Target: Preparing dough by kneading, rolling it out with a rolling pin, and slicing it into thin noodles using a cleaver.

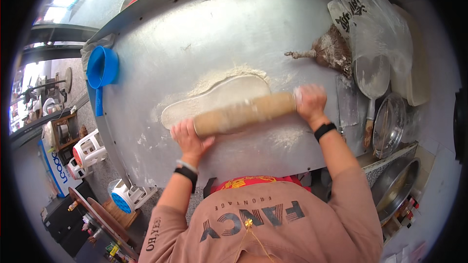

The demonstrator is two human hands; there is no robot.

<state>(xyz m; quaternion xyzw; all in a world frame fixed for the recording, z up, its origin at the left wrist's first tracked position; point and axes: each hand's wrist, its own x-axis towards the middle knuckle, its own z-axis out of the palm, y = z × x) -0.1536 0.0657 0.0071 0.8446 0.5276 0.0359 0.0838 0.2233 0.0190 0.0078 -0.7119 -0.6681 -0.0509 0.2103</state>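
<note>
A thick wooden rolling pin, blurred, lies slantwise across the near part of a flat, elongated sheet of dough. At the pin's left end is my left hand, its fingers wrapped over the handle and its thumb sticking out. My right hand closes around the handle at the other end. Both handles are hidden by the hands. Loose flour forms a ridge along the dough's far edge, and more flour is scattered near my right forearm.
The metal-topped table bears a blue plastic dipper at its left edge. On the right are a dusty brown brush or whisk, a plastic bag, a metal scoop and a clear bowl. White stools stand left.
</note>
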